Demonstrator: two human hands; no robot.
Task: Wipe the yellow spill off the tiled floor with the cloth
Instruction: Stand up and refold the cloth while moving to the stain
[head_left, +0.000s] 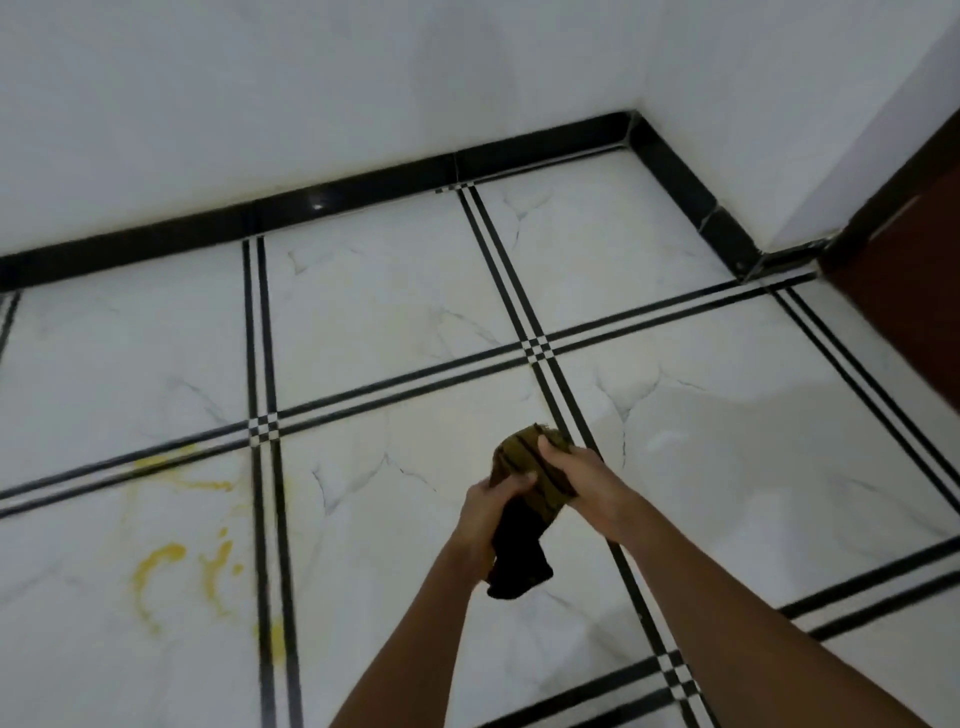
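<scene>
Both hands, left hand (491, 501) and right hand (574, 478), grip the cloth (524, 512) together above the floor (727, 441); the spill (176, 551) lies well left of the cloth, nearer the left hand, unwiped.

Floor (415, 322) runs from the viewer back to two walls (311, 78) that meet in a corner at upper right, with a skirting (363, 182) along their foot and a door (914, 291) at the far right edge. The spill (166, 558) lies on the floor at lower left, reaching onto the joint line (270, 519) to its right, well apart from the hands. The left hand (488, 512) and right hand (582, 483) are at centre above the floor, the left lower and nearer the viewer, both gripping the cloth (519, 540) between them, its lower end hanging beside the left wrist.
</scene>
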